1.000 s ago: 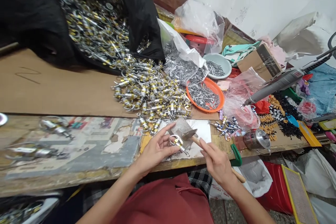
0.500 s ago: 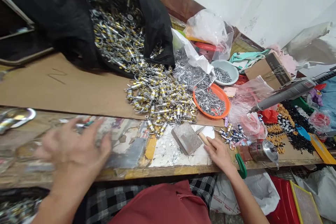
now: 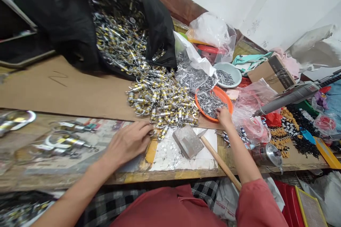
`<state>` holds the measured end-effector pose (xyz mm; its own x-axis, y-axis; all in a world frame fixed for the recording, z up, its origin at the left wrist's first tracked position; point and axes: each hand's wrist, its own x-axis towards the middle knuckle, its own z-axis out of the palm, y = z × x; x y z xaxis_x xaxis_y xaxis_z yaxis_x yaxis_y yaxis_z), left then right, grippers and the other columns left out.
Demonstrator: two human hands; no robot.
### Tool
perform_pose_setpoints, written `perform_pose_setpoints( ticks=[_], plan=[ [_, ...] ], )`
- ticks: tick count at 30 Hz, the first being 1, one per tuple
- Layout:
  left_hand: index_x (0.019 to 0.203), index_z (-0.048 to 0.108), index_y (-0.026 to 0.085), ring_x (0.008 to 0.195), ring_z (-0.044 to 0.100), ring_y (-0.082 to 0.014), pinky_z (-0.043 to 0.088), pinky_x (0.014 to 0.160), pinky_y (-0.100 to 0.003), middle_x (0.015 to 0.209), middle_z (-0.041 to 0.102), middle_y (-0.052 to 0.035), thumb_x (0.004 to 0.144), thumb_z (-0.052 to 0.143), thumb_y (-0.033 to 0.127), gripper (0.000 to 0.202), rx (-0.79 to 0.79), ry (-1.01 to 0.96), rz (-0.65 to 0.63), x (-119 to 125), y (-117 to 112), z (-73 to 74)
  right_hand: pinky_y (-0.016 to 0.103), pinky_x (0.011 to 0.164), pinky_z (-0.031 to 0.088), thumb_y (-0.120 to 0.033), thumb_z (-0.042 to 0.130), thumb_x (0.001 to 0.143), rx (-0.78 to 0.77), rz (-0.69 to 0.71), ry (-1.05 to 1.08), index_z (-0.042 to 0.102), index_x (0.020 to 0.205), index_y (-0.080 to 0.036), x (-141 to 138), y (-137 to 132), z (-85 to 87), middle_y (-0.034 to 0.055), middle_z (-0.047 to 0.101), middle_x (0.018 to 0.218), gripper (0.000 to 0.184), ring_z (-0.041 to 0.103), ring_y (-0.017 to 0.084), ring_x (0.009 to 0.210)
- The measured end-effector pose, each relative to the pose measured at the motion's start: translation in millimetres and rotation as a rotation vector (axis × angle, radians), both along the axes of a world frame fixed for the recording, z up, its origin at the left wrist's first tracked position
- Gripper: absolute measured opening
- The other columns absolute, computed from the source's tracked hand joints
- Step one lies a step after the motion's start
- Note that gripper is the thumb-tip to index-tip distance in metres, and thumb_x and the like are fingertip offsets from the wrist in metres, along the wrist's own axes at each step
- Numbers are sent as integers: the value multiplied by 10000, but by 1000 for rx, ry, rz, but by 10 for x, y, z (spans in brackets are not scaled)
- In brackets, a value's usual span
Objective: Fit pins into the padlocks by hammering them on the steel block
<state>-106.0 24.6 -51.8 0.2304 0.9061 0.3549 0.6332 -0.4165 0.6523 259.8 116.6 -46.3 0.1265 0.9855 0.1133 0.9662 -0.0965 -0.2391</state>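
My left hand (image 3: 130, 142) is at the near left edge of a heap of silver-and-yellow metal clasps (image 3: 165, 95). Its fingers are curled, and the tips reach a clasp at the heap's edge. At the orange dish (image 3: 229, 99), my right hand (image 3: 224, 116) dips its closed fingertips into small silver metal pieces (image 3: 209, 104); what they pinch is too small to make out. A hammer (image 3: 220, 161) with a wooden handle lies on the bench beside a grey metal block (image 3: 188, 141). Tiny flat metal tabs (image 3: 173, 156) are scattered left of the block.
A black bag (image 3: 160, 25) spills more clasps from behind. Several clasps (image 3: 66, 140) lie on the bench at left. A pale bowl (image 3: 236, 74), plastic bags (image 3: 255, 95), a grey electric screwdriver (image 3: 287, 97) and a metal pot (image 3: 268, 154) crowd the right side.
My right hand has let go of the hammer handle and moved up to the orange dish. From the left, my left hand has come to the heap; clasps now lie where it was.
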Motion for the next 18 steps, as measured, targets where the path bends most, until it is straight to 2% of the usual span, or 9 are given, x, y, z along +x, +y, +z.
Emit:
perform_pose_setpoints(
  ticks=[2, 4, 6, 8, 10, 12, 15, 18],
  plan=[
    [860, 606, 209, 875, 614, -277, 463, 825, -404, 937, 663, -79, 683, 592, 244, 180, -59, -180, 68, 35, -69, 108, 274, 749, 406, -148, 536, 812, 5, -6, 1, 692, 792, -151, -47, -10, -32, 78, 613, 856, 157, 563, 184, 803],
    [899, 567, 214, 843, 615, -244, 491, 792, -375, 939, 651, -55, 690, 614, 285, 226, -195, -486, 156, 136, -158, 233, 275, 750, 402, -143, 519, 818, 22, -11, 15, 686, 776, -148, -66, -41, -41, 75, 618, 844, 172, 561, 184, 807],
    [935, 550, 232, 764, 634, -213, 525, 696, -338, 883, 661, -29, 691, 643, 305, 272, -429, -777, 65, 295, -258, 333, 277, 752, 400, -149, 510, 821, 51, -18, 41, 675, 768, -142, -60, -75, -21, 72, 621, 839, 173, 557, 184, 817],
    [953, 569, 220, 655, 653, -199, 536, 626, -330, 761, 679, -12, 692, 660, 329, 297, -639, -929, -39, 481, -355, 368, 278, 760, 398, -156, 484, 829, 94, -28, 77, 660, 789, -130, -54, -111, 27, 76, 618, 860, 182, 551, 185, 846],
    [838, 617, 175, 661, 672, -212, 548, 650, -341, 707, 701, -35, 688, 674, 357, 242, -747, -933, -83, 651, -436, 334, 279, 778, 396, -172, 427, 853, 154, -34, 124, 638, 856, -114, -80, -161, 95, 86, 611, 905, 218, 546, 184, 890],
    [797, 645, 170, 664, 680, -222, 556, 652, -346, 714, 723, -53, 664, 697, 377, 252, -764, -891, -85, 775, -489, 262, 277, 776, 408, -191, 374, 875, 210, -30, 187, 606, 932, -102, -168, -251, 168, 90, 610, 916, 256, 555, 176, 884],
    [759, 704, 181, 817, 678, -253, 546, 754, -368, 841, 747, -90, 665, 695, 377, 218, -619, -792, -54, 860, -520, 180, 251, 681, 456, -213, 374, 884, 229, 36, 303, 592, 975, -129, -433, -517, 250, 48, 635, 810, 251, 589, 145, 729],
    [706, 736, 208, 913, 654, -264, 513, 847, -391, 881, 748, -87, 685, 677, 340, 146, -458, -708, -31, 870, -522, 163, 225, 621, 483, -218, 459, 861, 192, 206, 439, 644, 920, -196, -781, -915, 292, -3, 648, 728, 195, 601, 123, 652]
  ],
)
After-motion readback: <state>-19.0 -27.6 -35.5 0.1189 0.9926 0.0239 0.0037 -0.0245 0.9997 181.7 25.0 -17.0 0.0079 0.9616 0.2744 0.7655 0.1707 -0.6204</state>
